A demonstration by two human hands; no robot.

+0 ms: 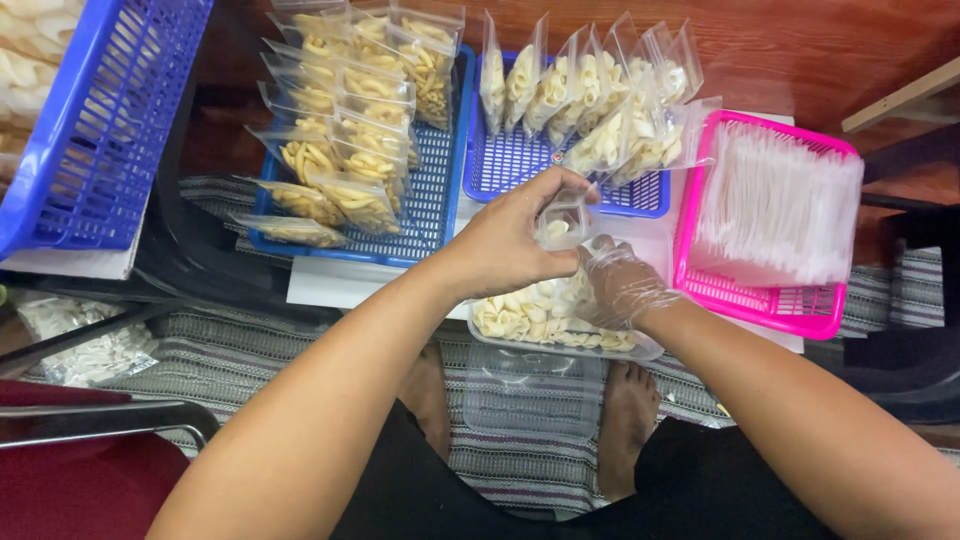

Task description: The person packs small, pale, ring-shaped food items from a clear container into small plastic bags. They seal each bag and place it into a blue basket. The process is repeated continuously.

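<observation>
My left hand (510,240), bare, holds a small clear plastic bag (562,222) open just above a clear tray of pale curled crackers (545,318). My right hand (622,285), in a thin clear plastic glove, is right below the bag and rests over the crackers in the tray; the glove and angle hide whether it grips any. Beyond the hands, a small blue basket (520,165) holds several filled bags of pale crackers standing upright.
A larger blue basket (425,215) at left holds several bags of yellow stick-shaped snacks. A pink basket (790,300) at right holds a stack of empty clear bags. A big blue crate (100,130) stands far left. An empty clear lid (530,390) lies by my feet.
</observation>
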